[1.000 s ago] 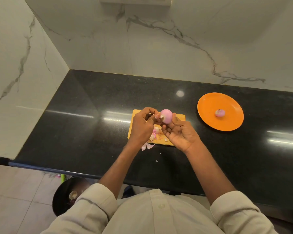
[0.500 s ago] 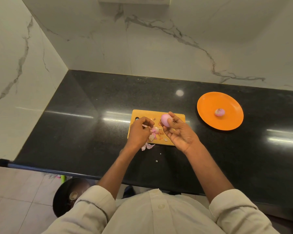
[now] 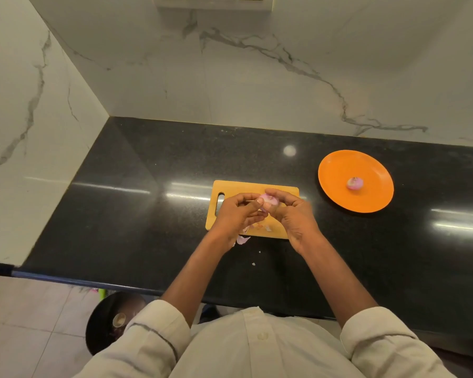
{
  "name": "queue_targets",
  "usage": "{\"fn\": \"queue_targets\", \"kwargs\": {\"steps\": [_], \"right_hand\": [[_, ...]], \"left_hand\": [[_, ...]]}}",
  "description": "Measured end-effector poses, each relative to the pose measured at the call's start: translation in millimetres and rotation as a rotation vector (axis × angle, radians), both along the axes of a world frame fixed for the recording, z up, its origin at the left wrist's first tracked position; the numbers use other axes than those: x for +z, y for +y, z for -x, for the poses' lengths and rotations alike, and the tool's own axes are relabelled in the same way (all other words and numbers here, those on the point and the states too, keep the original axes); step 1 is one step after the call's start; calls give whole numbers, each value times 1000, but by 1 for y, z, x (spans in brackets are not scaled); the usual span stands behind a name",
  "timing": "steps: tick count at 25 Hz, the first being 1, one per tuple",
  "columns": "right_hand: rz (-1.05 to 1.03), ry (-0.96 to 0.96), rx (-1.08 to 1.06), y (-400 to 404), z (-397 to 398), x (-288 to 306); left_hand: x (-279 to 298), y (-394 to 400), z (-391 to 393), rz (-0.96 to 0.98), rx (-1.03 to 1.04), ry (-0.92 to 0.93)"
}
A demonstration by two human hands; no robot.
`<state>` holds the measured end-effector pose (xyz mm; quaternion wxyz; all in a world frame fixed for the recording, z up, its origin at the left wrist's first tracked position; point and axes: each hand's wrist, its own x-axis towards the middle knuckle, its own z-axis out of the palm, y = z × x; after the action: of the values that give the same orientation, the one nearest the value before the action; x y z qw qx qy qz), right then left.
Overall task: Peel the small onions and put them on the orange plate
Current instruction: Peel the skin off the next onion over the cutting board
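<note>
Black counter held a wooden board. Above it, my right hand and left hand both pinched 1 small onion. Another peeled onion lay on the orange plate, well apart; peel scraps sat at the board's near edge.

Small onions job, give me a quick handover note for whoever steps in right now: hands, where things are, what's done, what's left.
Left hand: fingers curled against the onion in hand, with a thin stick-like tool; what it is cannot be told.
Right hand: grips that onion over the cutting board.
Things: one onion on the plate, sitting on the orange plate to the right. Peel scraps lie on the board and the black counter.
Done: one onion plated.
Left: finish peeling the held onion and plate it. No other onions are visible.
</note>
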<state>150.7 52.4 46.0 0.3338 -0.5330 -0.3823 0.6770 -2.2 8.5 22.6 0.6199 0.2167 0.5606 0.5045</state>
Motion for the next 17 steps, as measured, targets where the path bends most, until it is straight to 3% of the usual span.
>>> {"fn": "queue_targets", "kwargs": {"steps": [4,8,11,13,17], "right_hand": [[-132,-119,124,11,-10,-3],[-134,-121,148,27,-30,-6],[-113,-121,-91,40,-45,-15],[-126,-193,-251,54,-61,-20],[-292,-626,-335,84,-95,-28]], "left_hand": [[2,5,1,54,71,-222],[1,17,-8,32,96,-124],[-3,40,-25,14,83,145],[-8,58,-42,-48,-33,472],[-17,82,-75,-238,-414,1046]]}}
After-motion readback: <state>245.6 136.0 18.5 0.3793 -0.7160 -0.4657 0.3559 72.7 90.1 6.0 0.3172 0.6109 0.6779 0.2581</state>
